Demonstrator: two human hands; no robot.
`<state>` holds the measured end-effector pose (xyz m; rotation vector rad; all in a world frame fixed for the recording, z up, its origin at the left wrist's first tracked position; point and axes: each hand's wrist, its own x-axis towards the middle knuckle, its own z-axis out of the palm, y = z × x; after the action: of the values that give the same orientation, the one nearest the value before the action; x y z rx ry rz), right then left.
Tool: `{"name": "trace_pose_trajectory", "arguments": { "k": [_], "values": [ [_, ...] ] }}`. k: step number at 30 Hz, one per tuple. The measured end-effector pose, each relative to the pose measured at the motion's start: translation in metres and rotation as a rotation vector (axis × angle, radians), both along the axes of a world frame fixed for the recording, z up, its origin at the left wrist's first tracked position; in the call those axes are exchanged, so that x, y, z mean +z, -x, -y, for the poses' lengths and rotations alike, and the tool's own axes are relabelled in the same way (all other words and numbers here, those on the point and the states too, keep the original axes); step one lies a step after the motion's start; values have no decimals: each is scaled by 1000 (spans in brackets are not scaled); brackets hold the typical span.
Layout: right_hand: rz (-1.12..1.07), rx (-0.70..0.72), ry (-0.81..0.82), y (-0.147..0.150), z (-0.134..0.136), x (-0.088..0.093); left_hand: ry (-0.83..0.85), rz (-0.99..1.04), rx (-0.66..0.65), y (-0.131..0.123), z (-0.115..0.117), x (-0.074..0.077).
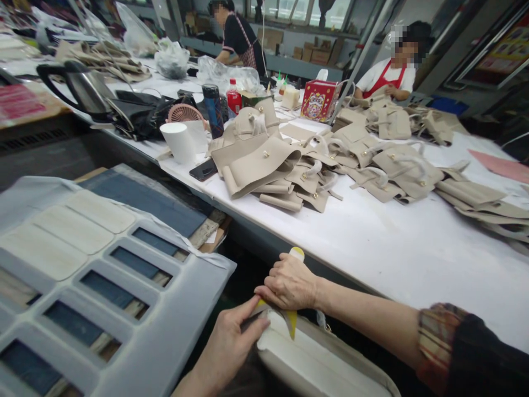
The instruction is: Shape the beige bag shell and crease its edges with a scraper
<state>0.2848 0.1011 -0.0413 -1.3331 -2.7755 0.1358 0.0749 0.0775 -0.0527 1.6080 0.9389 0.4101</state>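
Observation:
In the head view my right hand (pixel 291 282) is closed around a white-and-yellow tool (pixel 297 253). The tool's rounded end sticks out above the fist, and a yellow pointed part shows below it; its exact kind I cannot make out. Under that fist lies a long, pale beige bag piece (pixel 318 358) with a whitish face and rounded edges, low in front of me. My left hand (pixel 231 339) pinches the near corner of this piece between thumb and fingers, right beside the right hand. The fists partly hide that corner.
A white worktable (pixel 372 248) bears piled beige bag parts (pixel 264 160), a phone (pixel 203 170), a white roll (pixel 177 142) and a kettle (pixel 88 91). On the left is a grey slotted panel (pixel 152 325). Two people (pixel 242 38) work behind the table.

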Motion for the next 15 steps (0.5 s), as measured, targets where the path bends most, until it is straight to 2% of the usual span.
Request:
{"name": "trace_pose_trajectory", "arguments": {
  "k": [5, 10, 12, 15],
  "values": [
    [-5, -18, 23, -3, 9, -4, -179, -18, -4, -3, 8, -4],
    [-58, -173, 71, 0, 37, 0, -352, 42, -52, -3, 14, -12],
    [-68, -245, 78, 2, 46, 2, -270, 55, -72, -4, 11, -10],
    [-70, -320, 66, 6, 54, 5, 62, 100, -61, -10, 3, -7]
  ]
}}
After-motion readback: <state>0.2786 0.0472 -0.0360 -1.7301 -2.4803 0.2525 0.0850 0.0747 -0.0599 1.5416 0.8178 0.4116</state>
